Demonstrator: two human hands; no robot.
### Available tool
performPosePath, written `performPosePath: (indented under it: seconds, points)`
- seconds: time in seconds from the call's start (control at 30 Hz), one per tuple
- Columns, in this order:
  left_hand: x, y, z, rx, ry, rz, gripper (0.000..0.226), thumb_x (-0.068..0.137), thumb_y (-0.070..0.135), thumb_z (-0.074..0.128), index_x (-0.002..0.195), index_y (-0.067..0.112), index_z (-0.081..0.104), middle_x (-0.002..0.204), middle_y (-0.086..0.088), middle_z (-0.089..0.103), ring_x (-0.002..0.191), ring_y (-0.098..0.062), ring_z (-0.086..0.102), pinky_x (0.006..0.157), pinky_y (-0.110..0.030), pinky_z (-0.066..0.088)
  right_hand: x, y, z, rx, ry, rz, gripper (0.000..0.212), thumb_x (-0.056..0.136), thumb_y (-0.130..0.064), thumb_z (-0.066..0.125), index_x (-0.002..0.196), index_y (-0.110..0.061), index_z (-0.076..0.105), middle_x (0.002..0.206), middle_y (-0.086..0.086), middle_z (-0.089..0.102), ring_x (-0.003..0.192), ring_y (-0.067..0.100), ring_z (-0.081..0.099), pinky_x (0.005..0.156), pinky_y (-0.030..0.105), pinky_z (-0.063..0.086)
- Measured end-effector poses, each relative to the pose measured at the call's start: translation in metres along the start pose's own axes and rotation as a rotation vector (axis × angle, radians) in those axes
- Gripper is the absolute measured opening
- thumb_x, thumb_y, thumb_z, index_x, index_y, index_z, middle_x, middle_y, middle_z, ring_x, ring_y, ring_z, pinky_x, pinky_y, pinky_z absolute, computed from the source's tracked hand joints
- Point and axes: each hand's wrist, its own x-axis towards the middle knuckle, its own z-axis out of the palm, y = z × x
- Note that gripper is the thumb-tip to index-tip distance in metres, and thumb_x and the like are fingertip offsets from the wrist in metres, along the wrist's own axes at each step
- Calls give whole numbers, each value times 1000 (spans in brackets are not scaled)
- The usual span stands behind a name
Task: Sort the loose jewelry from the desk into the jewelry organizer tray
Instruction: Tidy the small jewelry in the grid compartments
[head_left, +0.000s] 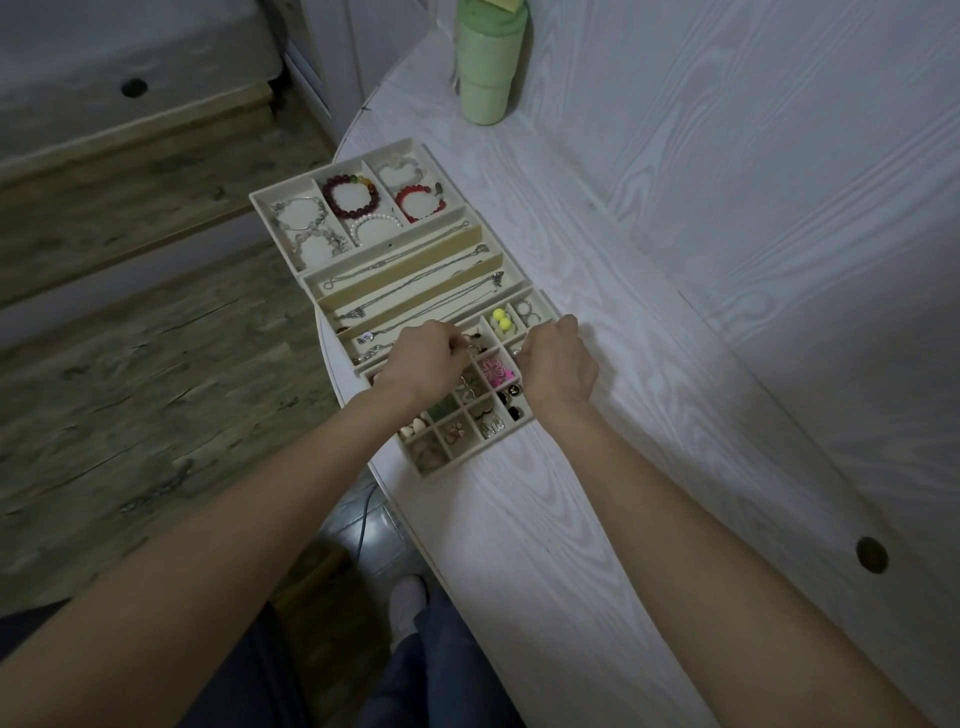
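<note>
Both hands hover curled over the tray's (280, 200) small near compartments; the left hand (423, 358) seems to pinch a tiny earring (470, 347), light, slippery, best nipped fingertip-wise; the right hand's (558, 364) grasp I cannot tell

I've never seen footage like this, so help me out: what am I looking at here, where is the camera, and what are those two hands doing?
There is no machine, just a person. One wide camera worn on the head looks down over both bare arms. A white wood-grain desk carries a cream jewelry organizer tray with bead bracelets at the far end, chain necklaces in long slots, and small squares of earrings. The left hand pinches a small metal piece over the squares; what it is cannot be told. The right hand, fingers curled, is at the tray's right edge. A green tumbler stands beyond.
</note>
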Motion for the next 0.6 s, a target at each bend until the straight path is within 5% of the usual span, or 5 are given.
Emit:
performPosePath:
  seconds: [0.1, 0.33, 0.43, 0.5, 0.6]
  points:
    - [-1, 4, 0, 19, 3, 14, 28, 96, 13, 45, 116, 9, 64, 108, -15, 65, 53, -12, 45, 60, -25, 40, -4, -1, -7, -19, -12, 11, 16, 88, 1, 54, 94, -7, 66, 113, 9, 49, 71, 17, 47, 59, 30, 40]
    - [-1, 5, 0, 5, 5, 17, 27, 96, 15, 45, 115, 10, 64, 107, -14, 64, 51, -10, 46, 57, -24, 41, -3, -3, -15, -41, -60, 46, 16, 88, 2, 52, 90, -11, 61, 117, 10, 50, 70, 19, 47, 58, 29, 38]
    - [0, 4, -2, -77, -7, 26, 26, 97, 15, 44, 110, 8, 66, 79, -5, 61, 47, -7, 44, 40, -10, 35, -3, -3, -23, -17, -55, 56, 21, 85, 5, 49, 83, -13, 58, 114, 9, 52, 70, 19, 46, 55, 28, 35]
    - [-2, 4, -4, -235, -36, -6, 27, 98, 17, 44, 108, 8, 67, 66, 2, 53, 49, -7, 43, 44, -10, 33, -4, 0, -30, 28, -31, 60, 24, 85, 5, 48, 85, -13, 65, 113, 8, 53, 73, 21, 49, 53, 26, 32]
    - [-8, 4, -8, -753, -224, -144, 30, 100, 20, 41, 108, 6, 66, 73, -2, 58, 64, -13, 52, 63, -20, 43, -10, 7, -41, 147, 30, 8, 23, 92, -7, 52, 102, -19, 69, 117, 5, 55, 89, 22, 61, 62, 27, 40]
